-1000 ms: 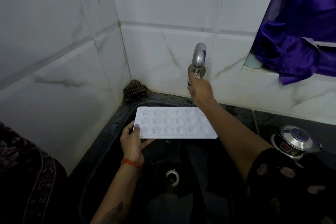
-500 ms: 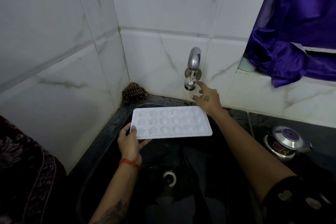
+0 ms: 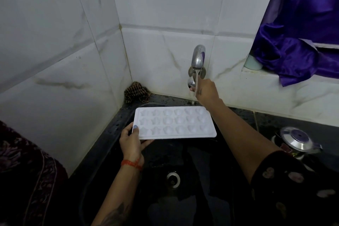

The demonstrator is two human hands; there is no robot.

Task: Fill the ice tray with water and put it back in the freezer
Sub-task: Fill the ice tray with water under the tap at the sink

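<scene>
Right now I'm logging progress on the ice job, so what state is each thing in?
tap: running, water streaming down
ice tray: held level over the sink, beside the stream, cells look unfilled
left hand: gripping the tray's left end
right hand: at the tap's knob
sink: drain open
steel pot: lid on
purple curtain: bunched on the ledge

White ice tray [image 3: 174, 124] with star and shell shaped moulds, held over a black sink [image 3: 113, 139], and the walls are white tile [image 3: 55, 33] with faint grey-brown marble veining. Shiny purple satin curtain [image 3: 302, 29] upper right, brown striped cloth [image 3: 136, 94] in the corner. Red thread bracelet [image 3: 132, 164] and a pale blue nail [image 3: 135, 127] on the left hand [image 3: 131, 143], silver tap [image 3: 197, 58].
</scene>
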